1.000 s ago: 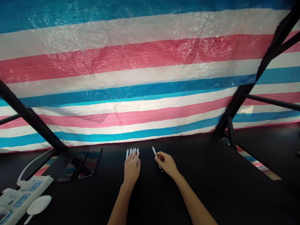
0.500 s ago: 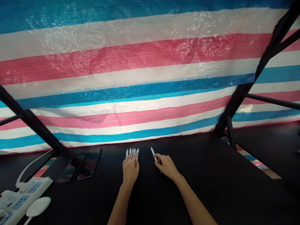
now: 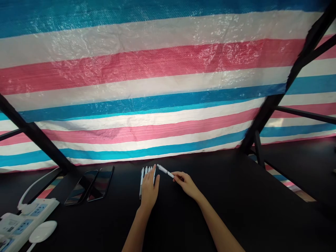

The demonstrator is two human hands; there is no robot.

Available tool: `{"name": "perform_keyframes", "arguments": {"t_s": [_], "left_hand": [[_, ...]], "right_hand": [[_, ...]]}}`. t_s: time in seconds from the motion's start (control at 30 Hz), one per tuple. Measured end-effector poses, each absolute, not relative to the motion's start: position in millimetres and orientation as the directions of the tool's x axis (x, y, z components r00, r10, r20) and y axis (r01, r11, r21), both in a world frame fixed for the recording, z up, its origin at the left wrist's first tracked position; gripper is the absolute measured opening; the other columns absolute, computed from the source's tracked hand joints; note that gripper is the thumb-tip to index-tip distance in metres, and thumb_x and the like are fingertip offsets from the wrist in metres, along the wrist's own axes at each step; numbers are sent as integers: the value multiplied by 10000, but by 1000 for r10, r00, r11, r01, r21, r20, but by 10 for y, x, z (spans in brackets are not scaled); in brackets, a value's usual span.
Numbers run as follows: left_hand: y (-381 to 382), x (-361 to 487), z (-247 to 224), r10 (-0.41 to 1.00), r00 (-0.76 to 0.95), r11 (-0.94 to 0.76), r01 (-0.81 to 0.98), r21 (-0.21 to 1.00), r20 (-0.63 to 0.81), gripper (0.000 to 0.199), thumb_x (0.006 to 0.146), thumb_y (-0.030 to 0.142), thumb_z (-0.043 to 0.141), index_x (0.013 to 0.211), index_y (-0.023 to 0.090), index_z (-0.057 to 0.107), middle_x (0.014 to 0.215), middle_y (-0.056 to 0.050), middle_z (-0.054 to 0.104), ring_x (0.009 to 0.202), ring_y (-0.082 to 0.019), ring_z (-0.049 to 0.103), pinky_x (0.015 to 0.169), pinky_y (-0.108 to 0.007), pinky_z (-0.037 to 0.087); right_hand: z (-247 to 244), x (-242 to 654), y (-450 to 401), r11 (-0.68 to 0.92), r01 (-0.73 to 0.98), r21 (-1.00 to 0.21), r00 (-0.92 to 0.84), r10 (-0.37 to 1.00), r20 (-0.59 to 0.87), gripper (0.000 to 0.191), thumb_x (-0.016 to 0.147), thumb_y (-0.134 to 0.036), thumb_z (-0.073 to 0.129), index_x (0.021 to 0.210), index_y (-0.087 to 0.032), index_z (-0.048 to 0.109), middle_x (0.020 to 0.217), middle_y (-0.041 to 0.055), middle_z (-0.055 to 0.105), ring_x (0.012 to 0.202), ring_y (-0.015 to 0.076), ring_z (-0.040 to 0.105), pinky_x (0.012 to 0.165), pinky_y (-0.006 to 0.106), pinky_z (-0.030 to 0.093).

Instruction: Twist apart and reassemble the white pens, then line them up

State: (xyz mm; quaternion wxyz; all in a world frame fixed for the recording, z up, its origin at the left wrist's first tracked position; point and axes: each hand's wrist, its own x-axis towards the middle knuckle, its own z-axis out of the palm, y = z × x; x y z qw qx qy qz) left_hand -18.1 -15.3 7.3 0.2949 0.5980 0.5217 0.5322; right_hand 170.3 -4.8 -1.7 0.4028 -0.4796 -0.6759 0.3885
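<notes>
A row of several white pens [image 3: 142, 180] lies side by side on the black table. My left hand [image 3: 149, 191] rests over the row with its fingers stretched out, hiding the lower part of most of the pens. One more white pen [image 3: 165, 170] is pinched by its lower end in my right hand [image 3: 186, 183]. It points up and to the left, and its tip end is hidden by my fingers. The pen's far end comes close to my left fingertips; whether they touch, I cannot tell.
Left of my hands lie two dark phones [image 3: 101, 183]. A white power strip [image 3: 39, 210] and a white oval device with a cable [image 3: 43, 231] sit at the lower left. Black metal frame legs [image 3: 262, 119] stand before a striped tarp [image 3: 157, 136] behind the table.
The pen in my right hand has swung from near upright to leaning left, towards the row. My left hand has shifted slightly right, uncovering the leftmost pen.
</notes>
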Motion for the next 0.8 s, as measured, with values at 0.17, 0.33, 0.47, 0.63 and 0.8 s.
{"name": "perform_keyframes", "arguments": {"t_s": [0.17, 0.33, 0.47, 0.63, 0.8], "left_hand": [[-172, -156, 60, 941, -101, -291, 246, 924, 323, 374, 772, 300, 606, 1144, 279, 574, 1162, -66, 593, 1146, -266, 482, 994, -407, 333], [-204, -144, 81, 944, -10, -316, 261, 912, 330, 340, 790, 295, 588, 1129, 301, 572, 1125, -56, 582, 1013, -229, 541, 871, -328, 418], [-246, -107, 118, 954, 94, -300, 260, 918, 285, 193, 796, 308, 574, 976, 292, 641, 1049, -57, 579, 916, -232, 529, 838, -315, 416], [-276, -70, 131, 953, 68, -301, 106, 948, 295, 37, 754, 248, 630, 782, 241, 655, 872, -46, 581, 743, -184, 492, 728, -247, 392], [-274, -89, 124, 945, 78, -326, 276, 904, 317, 86, 792, 290, 571, 747, 223, 601, 665, -5, 524, 587, -161, 445, 589, -248, 331]], "right_hand": [[35, 1691, -72, 240, 301, -923, -216, 960, 179, 288, 858, -378, 440, 911, -220, 674, 724, 15, 561, 740, 186, 516, 686, 295, 379], [67, 1673, -78, 202, 219, -954, -228, 962, 151, 263, 856, -359, 426, 778, -194, 616, 613, -25, 460, 585, 135, 442, 567, 249, 323], [29, 1674, -78, 182, 322, -929, -145, 979, 142, 266, 854, -389, 425, 747, -202, 580, 560, -38, 436, 523, 126, 421, 518, 239, 289], [30, 1676, -98, 123, 541, -832, 16, 988, 157, 229, 860, -401, 391, 838, -239, 550, 461, -59, 415, 441, 142, 435, 494, 242, 273], [50, 1627, -132, 170, 631, -756, 41, 967, 251, 266, 879, -360, 322, 957, -231, 541, 429, -57, 430, 395, 158, 456, 472, 240, 259]]}}
